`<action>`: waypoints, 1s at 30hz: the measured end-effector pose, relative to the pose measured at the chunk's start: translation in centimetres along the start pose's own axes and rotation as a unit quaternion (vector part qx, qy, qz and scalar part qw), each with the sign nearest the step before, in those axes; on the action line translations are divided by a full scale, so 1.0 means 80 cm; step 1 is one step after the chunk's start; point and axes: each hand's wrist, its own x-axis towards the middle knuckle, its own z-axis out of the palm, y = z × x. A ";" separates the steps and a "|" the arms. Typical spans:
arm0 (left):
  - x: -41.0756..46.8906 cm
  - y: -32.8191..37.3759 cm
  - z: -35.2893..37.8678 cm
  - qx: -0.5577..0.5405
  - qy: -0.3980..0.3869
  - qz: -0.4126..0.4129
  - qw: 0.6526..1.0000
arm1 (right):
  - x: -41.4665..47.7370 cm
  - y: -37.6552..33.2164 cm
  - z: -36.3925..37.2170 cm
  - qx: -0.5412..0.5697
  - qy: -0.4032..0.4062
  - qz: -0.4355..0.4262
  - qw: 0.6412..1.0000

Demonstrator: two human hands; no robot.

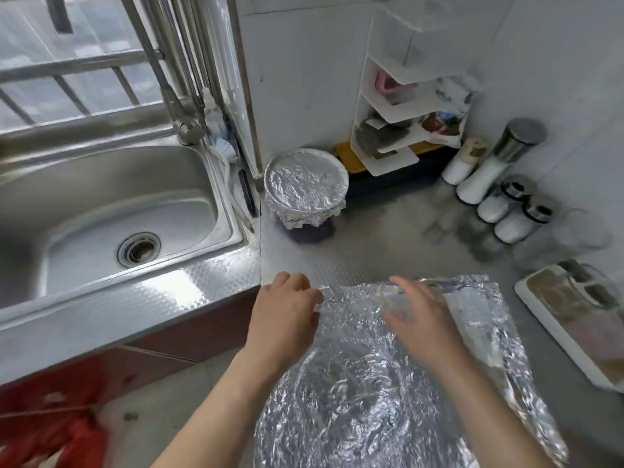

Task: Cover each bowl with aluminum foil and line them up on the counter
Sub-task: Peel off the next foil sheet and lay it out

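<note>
left fingers (297, 282): curled, pinching the far-left edge of the foil sheet (388, 383), at 12 o'clock of the left hand (287, 312)
right fingers (410, 287): spread loosely, laid flat on the sheet's far edge; right hand (418, 319) blurred, so cannot tell if it grips or only presses
foil sheet: crinkled, draped from 6 o'clock up to the counter (371, 238) middle; a round bulge under it near 6 o'clock; what is under it is hidden, bottom edge cut off
covered bowl (305, 184): at 12 o'clock, by the wall corner, top wrapped in foil, dark base showing below
sink (101, 204): 9 o'clock, bare drain
shakers (499, 184): 2 o'clock, white with metal lids, no label readable
wall rack (398, 106): 1 o'clock, contents blurred
tray (574, 319): 3 o'clock, cut off at the frame edge
writing: none legible
</note>
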 end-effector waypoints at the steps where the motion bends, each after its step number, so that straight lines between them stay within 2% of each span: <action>1: -0.010 0.006 0.006 0.032 -0.006 -0.001 0.999 | -0.021 0.010 0.003 -0.024 -0.001 -0.008 1.000; 5: -0.031 0.008 0.024 0.110 -0.042 -0.040 0.992 | -0.089 0.042 0.014 -0.113 -0.045 -0.002 0.993; 10: -0.038 -0.004 0.024 0.117 -0.045 -0.098 0.987 | -0.138 0.067 0.032 -0.176 -0.122 0.057 0.975; 14: -0.035 -0.008 0.017 0.102 -0.057 -0.146 0.982 | -0.145 0.081 0.042 -0.193 -0.127 0.060 0.971; 17: -0.042 -0.007 0.010 0.049 -0.079 -0.176 0.980 | -0.146 0.092 0.044 -0.206 -0.116 0.054 0.970; 21: -0.054 -0.006 0.005 -0.017 -0.084 -0.157 0.984 | -0.136 0.102 0.047 -0.212 -0.121 0.052 0.968; 26: -0.061 0.008 -0.022 -0.059 -0.001 -0.099 0.993 | -0.112 0.101 0.050 -0.193 -0.114 0.063 0.973; 30: -0.052 0.034 -0.053 -0.062 0.104 -0.043 0.992 | -0.075 0.091 0.053 -0.140 -0.054 0.076 0.986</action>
